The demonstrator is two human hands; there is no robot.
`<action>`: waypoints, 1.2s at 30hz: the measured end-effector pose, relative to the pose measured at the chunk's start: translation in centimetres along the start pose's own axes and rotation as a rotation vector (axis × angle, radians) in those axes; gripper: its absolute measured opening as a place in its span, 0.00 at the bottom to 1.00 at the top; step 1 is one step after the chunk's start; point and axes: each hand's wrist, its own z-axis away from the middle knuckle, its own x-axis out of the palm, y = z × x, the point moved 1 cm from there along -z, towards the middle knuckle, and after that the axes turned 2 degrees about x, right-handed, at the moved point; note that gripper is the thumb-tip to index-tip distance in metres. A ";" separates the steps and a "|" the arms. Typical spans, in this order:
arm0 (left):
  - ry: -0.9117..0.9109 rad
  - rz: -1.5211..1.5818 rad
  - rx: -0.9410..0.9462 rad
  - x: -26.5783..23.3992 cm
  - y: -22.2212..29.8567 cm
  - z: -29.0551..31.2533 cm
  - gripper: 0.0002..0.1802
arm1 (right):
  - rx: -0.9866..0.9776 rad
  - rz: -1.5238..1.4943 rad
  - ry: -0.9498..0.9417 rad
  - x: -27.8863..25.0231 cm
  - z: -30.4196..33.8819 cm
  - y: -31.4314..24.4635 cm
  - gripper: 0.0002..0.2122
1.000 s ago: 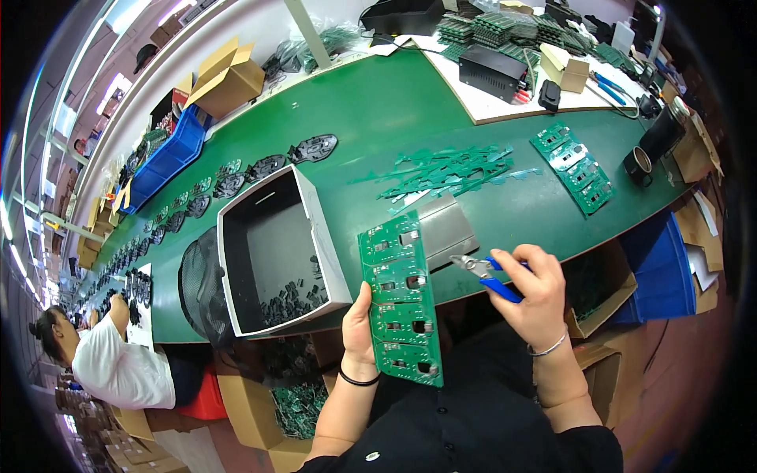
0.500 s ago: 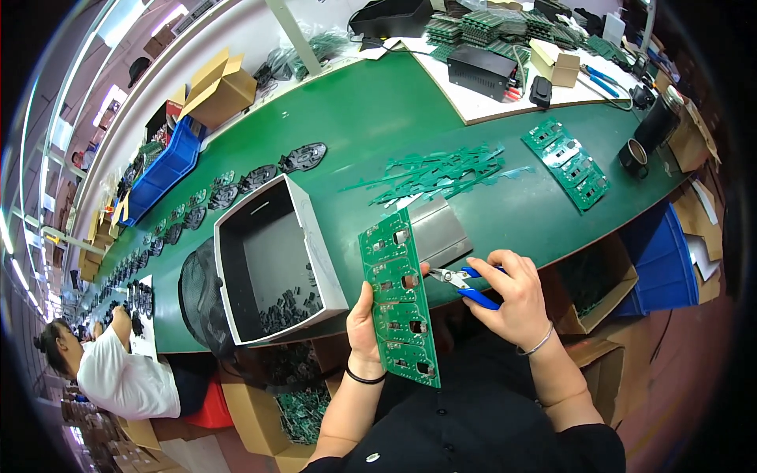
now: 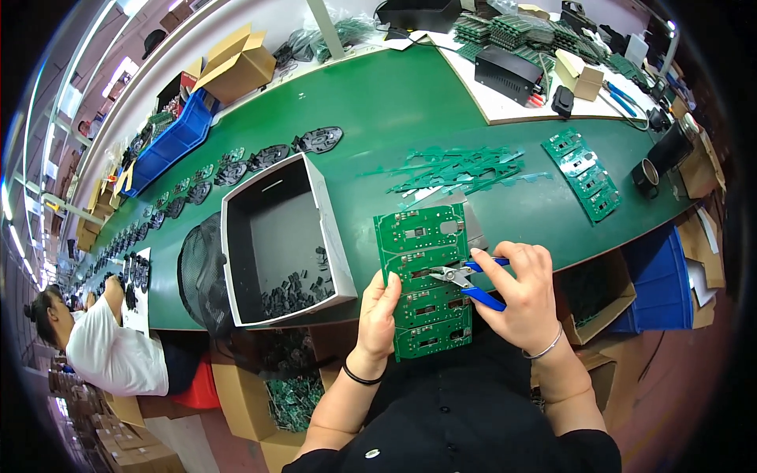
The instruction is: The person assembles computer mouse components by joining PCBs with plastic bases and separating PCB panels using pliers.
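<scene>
A green circuit board panel, made of several joined boards with dark slots, is held up by its left edge in my left hand. My right hand grips a pair of side cutters with blue handles. Their metal jaws lie over the panel, near a slot in its second board from the top; whether they touch it I cannot tell. Behind the panel a grey metal block shows partly. Left of it, a white-rimmed box holds small black parts in its near right corner.
Green board offcuts lie piled beyond the panel. Another circuit board panel and a dark mug are on the right. Black plastic housings run in a row to the left, where a co-worker sits. Cartons stand below the bench edge.
The panel has turned to face me more squarely. The cutters' jaws have moved from its right edge to over its face. The whole view has shifted slightly.
</scene>
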 end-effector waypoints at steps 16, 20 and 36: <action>-0.030 -0.227 0.113 -0.1 0.6 0.4 0.17 | -0.035 0.079 -0.083 0.0 -0.3 -0.6 0.24; -0.013 -0.177 0.086 0.0 0.8 0.3 0.17 | -0.014 0.027 -0.039 0.4 -0.1 -0.5 0.24; 0.030 -0.124 0.046 -0.3 0.7 0.1 0.18 | 0.028 -0.019 0.147 0.5 0.1 -0.2 0.22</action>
